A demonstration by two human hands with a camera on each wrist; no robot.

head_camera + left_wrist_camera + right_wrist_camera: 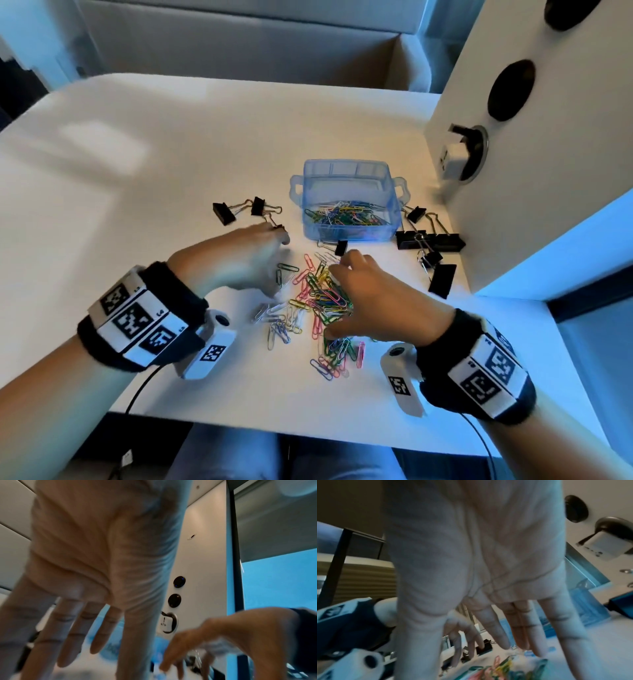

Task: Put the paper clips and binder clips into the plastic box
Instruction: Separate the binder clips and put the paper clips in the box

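Table (pixel 171 171): white; holds all task items.
Box (pixel 394 219): clear blue plastic, lid off, far side of the centre. Coloured paper clips already lie in its near half.
Paper clips (pixel 318 301): loose multicoloured heap on the table, near side of the box, between the two hands; strays spread toward the near edge.
Binder clips, left group (pixel 224 213): black, left of the box, just beyond the left fingertips.
Binder clips, right group (pixel 430 240): black, several sizes, right of the box by the white panel (pixel 548 171).
Single binder clip (pixel 340 247): against the box's near wall.
Left hand (pixel 246 257): palm down over the heap's left edge, fingers spread and nearly straight in the wrist view (pixel 96 547); nothing gripped.
Right hand (pixel 376 298): palm down on the heap's right side, fingers extended with tips down among the clips (pixel 479 554); no clip visibly pinched.
Panel: round sockets, one with a white plug (pixel 452 161).
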